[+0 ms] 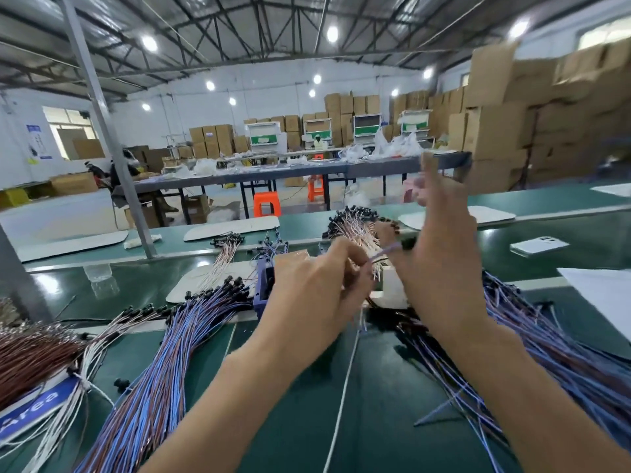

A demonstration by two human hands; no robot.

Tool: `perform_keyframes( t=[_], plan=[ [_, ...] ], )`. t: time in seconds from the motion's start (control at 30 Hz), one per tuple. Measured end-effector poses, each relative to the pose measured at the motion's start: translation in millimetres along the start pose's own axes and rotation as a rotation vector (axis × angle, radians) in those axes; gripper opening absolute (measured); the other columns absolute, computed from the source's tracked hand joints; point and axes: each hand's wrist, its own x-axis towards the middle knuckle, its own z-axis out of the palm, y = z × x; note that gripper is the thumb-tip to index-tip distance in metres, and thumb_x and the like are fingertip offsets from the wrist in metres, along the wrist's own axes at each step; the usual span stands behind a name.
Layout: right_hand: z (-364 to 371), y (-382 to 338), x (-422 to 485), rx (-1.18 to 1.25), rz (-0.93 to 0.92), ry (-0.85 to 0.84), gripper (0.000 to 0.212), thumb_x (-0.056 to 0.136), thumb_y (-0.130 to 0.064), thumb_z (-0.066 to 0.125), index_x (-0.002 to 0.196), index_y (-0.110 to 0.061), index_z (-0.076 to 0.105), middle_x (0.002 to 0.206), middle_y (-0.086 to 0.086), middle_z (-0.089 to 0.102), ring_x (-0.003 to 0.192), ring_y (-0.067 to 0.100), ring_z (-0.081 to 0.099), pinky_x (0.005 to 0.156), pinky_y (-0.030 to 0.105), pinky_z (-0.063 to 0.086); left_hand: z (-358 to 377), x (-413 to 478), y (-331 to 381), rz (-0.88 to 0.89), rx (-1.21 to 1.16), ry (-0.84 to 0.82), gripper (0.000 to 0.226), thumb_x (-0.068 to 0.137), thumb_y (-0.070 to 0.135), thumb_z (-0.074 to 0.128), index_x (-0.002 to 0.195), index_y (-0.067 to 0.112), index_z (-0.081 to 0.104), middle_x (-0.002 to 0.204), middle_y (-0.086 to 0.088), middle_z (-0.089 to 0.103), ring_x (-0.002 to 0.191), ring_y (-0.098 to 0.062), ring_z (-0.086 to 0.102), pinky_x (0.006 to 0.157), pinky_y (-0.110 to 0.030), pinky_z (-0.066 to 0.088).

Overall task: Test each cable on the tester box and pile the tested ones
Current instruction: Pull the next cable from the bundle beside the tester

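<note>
Nearest, on the green counter [375,404], a fanned bundle [160,370] of blue and purple cables lay to the left and a looser heap [553,343] to the right, with both forearms reaching between them. The step in hand seemed to be bringing one cable to the tester. It would go best with the wrists held clear of those lots, so that no loose wire got dragged along and tested and untested ones were not mixed.

The left grip [317,295] was closed on the cable [386,251], its fingertips pinching the wire end. The right grip [440,268] held the other end at the black plug, with thumb and lower fingers curled to it and the forefinger standing straight up, blurred. Holding it taut like that looked sound. I judged the plug should be steered by its body, not by the wire, and seated squarely.

The cable itself was a thin, pale purple lead, stretched without slack between the two grips above the counter, with a small black plug at its right end. Just beyond the left grip stood the blue tester box [264,288], half hidden by it, and which socket was meant could not be told. Farther back lay a pile of pinkish cables [355,227] with black plugs.
</note>
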Motion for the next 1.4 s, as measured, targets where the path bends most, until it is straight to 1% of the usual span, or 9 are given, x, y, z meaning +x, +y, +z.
perform_keyframes(
  t=[0.07, 0.13, 0.23, 0.3, 0.4, 0.67, 0.87, 1.1, 1.4],
  plan=[
    [-18.6, 6.1, 2.8, 0.25, 0.348, 0.016, 0.087, 0.094, -0.049, 0.063, 0.158, -0.03, 0.008, 0.149, -0.026, 0.034, 0.127, 0.003, 0.041, 0.103, 0.033, 0.039, 0.5, 16.3, 10.1, -0.139, -0.229, 0.043, 0.012, 0.095, 0.046, 0.053, 0.089, 0.036, 0.052, 0.068, 0.02, 0.063, 0.059, 0.001, 0.059, 0.06, -0.017, 0.044],
    [-31.6, 13.4, -2.4, 0.299, 0.413, -0.161, 0.068, 0.099, -0.062, 0.044, 0.156, -0.034, 0.02, 0.155, -0.015, 0.04, 0.134, 0.005, 0.044, 0.11, 0.035, 0.039, 4.8, 31.4, 22.0, -0.274, -0.478, 0.069, 0.011, 0.094, 0.046, 0.053, 0.092, 0.035, 0.055, 0.074, 0.015, 0.069, 0.057, -0.001, 0.059, 0.058, -0.024, 0.051],
    [-44.5, 24.2, -17.6, 0.347, 0.342, -0.416, 0.043, 0.102, -0.057, 0.035, 0.127, -0.034, 0.061, 0.103, -0.017, 0.073, 0.086, -0.005, 0.064, 0.08, 0.026, 0.05, 21.4, 54.4, 38.3, -0.361, -0.72, 0.088, 0.009, 0.101, 0.028, 0.053, 0.099, 0.02, 0.057, 0.069, 0.007, 0.069, 0.053, -0.007, 0.057, 0.048, -0.022, 0.046],
    [-51.2, 41.2, -27.2, 0.341, 0.371, -0.415, 0.036, 0.105, -0.047, 0.036, 0.111, -0.03, 0.068, 0.07, -0.018, 0.066, 0.059, 0.001, 0.058, 0.06, 0.022, 0.045, 39.6, 69.1, 43.9, -0.411, -0.816, 0.114, 0.01, 0.101, 0.021, 0.053, 0.101, 0.012, 0.057, 0.068, 0.005, 0.069, 0.05, -0.009, 0.055, 0.045, -0.022, 0.044],
    [-64.6, 70.7, -38.4, 0.191, 0.426, -0.356, 0.034, 0.105, -0.045, 0.04, 0.104, -0.027, 0.069, 0.051, -0.016, 0.054, 0.046, 0.004, 0.048, 0.047, 0.017, 0.034, 71.8, 86.2, 40.2, -0.565, -0.985, 0.122, 0.01, 0.1, 0.016, 0.052, 0.099, 0.008, 0.058, 0.065, 0.006, 0.067, 0.049, -0.009, 0.054, 0.044, -0.021, 0.042],
    [-87.7, 131.2, -70.8, -0.436, 0.445, -0.558, 0.029, 0.105, -0.049, 0.037, 0.108, -0.033, 0.061, 0.074, -0.01, 0.062, 0.066, 0.015, 0.062, 0.055, 0.031, 0.049, 182.6, 95.3, 37.8, -0.959, -1.068, -0.262, 0.012, 0.103, 0.02, 0.055, 0.098, 0.011, 0.062, 0.071, 0.004, 0.074, 0.05, -0.007, 0.059, 0.047, -0.02, 0.05],
    [-84.6, 144.9, -92.8, -0.704, 0.456, -0.676, 0.036, 0.106, -0.045, 0.03, 0.132, -0.031, 0.052, 0.123, -0.004, 0.057, 0.109, 0.018, 0.056, 0.085, 0.032, 0.044, 204.1, 72.2, 34.9, -0.938, -1.015, -0.437, 0.017, 0.106, 0.019, 0.047, 0.119, 0.011, 0.054, 0.09, -0.003, 0.076, 0.057, -0.01, 0.069, 0.058, -0.026, 0.058],
    [-32.8, 98.7, -98.3, -0.404, 0.309, -0.516, 0.029, 0.101, -0.037, 0.042, 0.121, -0.031, 0.063, 0.111, -0.008, 0.064, 0.1, 0.016, 0.059, 0.088, 0.034, 0.047, 166.7, 21.3, -11.3, -0.799, -0.868, -0.545, 0.02, 0.107, 0.018, 0.047, 0.116, 0.012, 0.063, 0.083, -0.001, 0.074, 0.06, -0.011, 0.067, 0.054, -0.022, 0.054],
    [92.7, 36.7, -147.2, -0.125, 0.228, -0.764, 0.028, 0.103, -0.034, 0.042, 0.124, -0.03, 0.061, 0.118, -0.008, 0.064, 0.11, 0.019, 0.057, 0.092, 0.036, 0.043, 71.2, -61.0, -134.3, -0.839, -0.517, -0.626, 0.017, 0.105, 0.025, 0.05, 0.104, 0.023, 0.067, 0.083, 0.003, 0.075, 0.066, -0.01, 0.068, 0.053, -0.023, 0.05]
  ],
)
